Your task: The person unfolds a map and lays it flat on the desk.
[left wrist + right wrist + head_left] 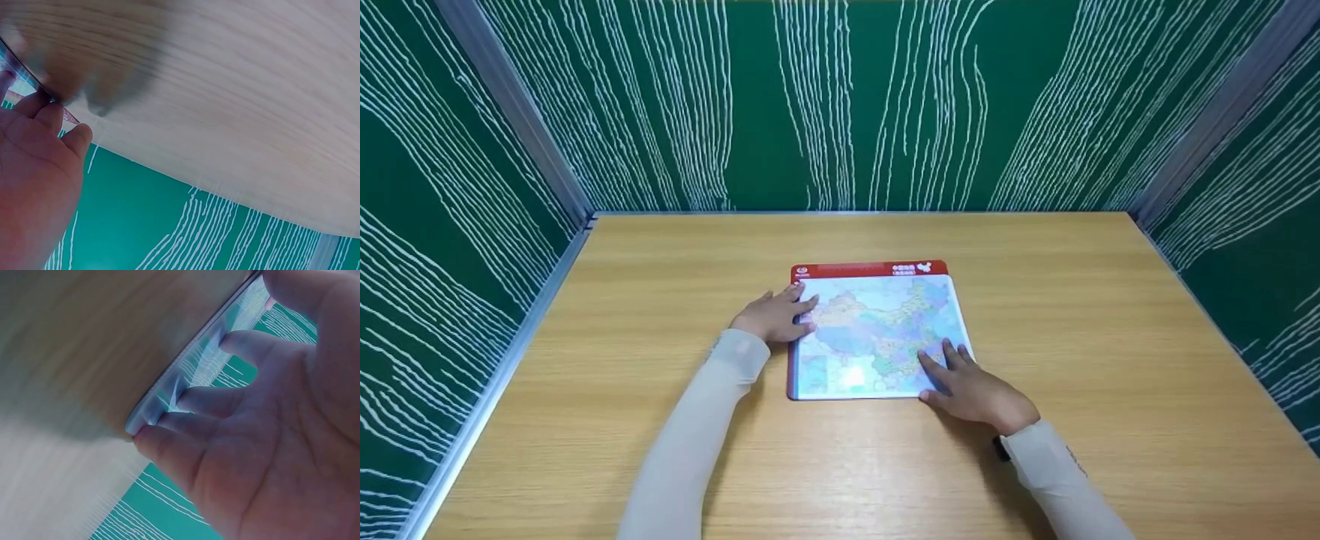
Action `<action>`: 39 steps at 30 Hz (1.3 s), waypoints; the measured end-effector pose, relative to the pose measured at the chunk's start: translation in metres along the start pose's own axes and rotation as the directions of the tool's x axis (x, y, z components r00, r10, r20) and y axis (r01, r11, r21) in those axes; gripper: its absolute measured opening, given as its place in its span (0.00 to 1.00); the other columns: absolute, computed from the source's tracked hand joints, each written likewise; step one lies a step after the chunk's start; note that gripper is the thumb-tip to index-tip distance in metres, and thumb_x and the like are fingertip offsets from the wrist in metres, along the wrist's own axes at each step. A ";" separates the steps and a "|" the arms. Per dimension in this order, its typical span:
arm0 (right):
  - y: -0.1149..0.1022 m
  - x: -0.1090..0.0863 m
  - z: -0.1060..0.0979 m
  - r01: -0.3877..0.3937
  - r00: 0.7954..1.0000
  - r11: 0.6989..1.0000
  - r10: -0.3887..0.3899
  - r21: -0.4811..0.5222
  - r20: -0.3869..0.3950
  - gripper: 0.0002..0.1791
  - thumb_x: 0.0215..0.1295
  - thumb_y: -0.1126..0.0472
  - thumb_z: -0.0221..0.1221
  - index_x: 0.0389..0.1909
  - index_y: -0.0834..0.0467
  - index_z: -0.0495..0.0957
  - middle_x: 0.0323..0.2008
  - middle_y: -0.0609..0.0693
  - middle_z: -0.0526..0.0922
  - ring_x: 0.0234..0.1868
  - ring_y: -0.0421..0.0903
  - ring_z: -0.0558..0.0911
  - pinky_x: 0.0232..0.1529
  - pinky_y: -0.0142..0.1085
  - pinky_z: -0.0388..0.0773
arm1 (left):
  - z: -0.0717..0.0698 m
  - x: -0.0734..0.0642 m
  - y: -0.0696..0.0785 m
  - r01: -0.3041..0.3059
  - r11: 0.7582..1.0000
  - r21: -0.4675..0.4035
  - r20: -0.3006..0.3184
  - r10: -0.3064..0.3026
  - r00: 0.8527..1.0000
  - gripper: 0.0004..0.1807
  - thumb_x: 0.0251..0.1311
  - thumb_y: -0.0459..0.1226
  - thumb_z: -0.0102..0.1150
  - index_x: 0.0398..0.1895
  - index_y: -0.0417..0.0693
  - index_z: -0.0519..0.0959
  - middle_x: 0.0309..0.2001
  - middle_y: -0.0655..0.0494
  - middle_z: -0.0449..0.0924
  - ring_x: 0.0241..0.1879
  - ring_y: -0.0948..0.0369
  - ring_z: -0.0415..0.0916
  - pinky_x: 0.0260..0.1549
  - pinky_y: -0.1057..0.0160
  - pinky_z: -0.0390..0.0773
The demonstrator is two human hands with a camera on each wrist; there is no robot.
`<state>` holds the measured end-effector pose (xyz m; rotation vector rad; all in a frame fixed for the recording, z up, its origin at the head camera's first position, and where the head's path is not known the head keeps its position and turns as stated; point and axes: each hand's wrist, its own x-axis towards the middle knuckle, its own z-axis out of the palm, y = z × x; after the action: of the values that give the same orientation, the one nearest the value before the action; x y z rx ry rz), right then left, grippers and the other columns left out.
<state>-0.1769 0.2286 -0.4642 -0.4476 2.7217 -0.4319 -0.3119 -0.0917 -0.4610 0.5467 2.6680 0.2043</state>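
Note:
A flat map board (859,322) with a red top strip and a glossy, pastel-coloured map lies on the wooden table. My left hand (776,315) rests across its left edge, fingertips spread over the upper left part. At the lower right corner, my right hand (971,390) lies with its fingers spread on the map and the thumb at the bottom edge. In the left wrist view, the left hand (42,152) touches the board's rim, seen nearly edge-on. The right wrist view shows the right hand's fingertips (188,399) on the shiny map surface (208,354), which reflects them.
The wooden table (622,300) extends around the board on all sides. Green panels with white wavy lines (825,105) stand behind it and at both sides, joined by grey metal posts (521,112). A bright light reflection sits on the map's lower left.

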 end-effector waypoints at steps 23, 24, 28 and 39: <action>0.013 0.003 -0.008 -0.008 1.000 0.999 0.008 0.032 0.016 0.37 0.69 0.41 0.51 0.75 0.49 0.54 0.76 0.63 0.44 0.75 0.67 0.43 0.65 0.65 0.57 | 0.009 -0.010 -0.003 -0.008 1.000 -0.031 -0.034 0.006 0.999 0.38 0.61 0.63 0.49 0.73 0.79 0.49 0.77 0.65 0.39 0.77 0.57 0.36 0.73 0.45 0.42; 0.013 0.004 -0.008 -0.010 1.000 1.000 0.009 0.028 0.018 0.37 0.69 0.41 0.51 0.75 0.49 0.54 0.76 0.63 0.44 0.75 0.67 0.42 0.65 0.65 0.57 | 0.009 -0.011 -0.003 -0.007 1.000 -0.031 -0.036 0.006 0.999 0.38 0.60 0.63 0.49 0.73 0.79 0.49 0.77 0.65 0.39 0.77 0.57 0.36 0.73 0.45 0.43; 0.016 0.005 -0.009 -0.008 1.000 0.999 0.007 0.032 0.027 0.37 0.69 0.41 0.51 0.75 0.48 0.53 0.76 0.62 0.43 0.75 0.66 0.41 0.65 0.65 0.56 | 0.010 -0.013 -0.003 -0.006 1.000 -0.027 -0.041 0.005 0.999 0.39 0.59 0.64 0.50 0.73 0.79 0.49 0.78 0.65 0.39 0.77 0.56 0.36 0.73 0.44 0.43; 0.027 0.009 -0.015 0.036 0.998 0.995 -0.041 0.090 0.053 0.38 0.69 0.43 0.52 0.75 0.51 0.53 0.76 0.64 0.39 0.75 0.68 0.38 0.66 0.69 0.48 | 0.012 -0.020 -0.001 -0.028 0.999 -0.029 -0.053 0.027 0.998 0.40 0.58 0.62 0.53 0.73 0.78 0.50 0.78 0.63 0.40 0.77 0.56 0.37 0.73 0.46 0.45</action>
<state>-0.1975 0.2535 -0.4629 -0.4816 2.6326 -0.5410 -0.2909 -0.1002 -0.4648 0.5766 2.7049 0.2689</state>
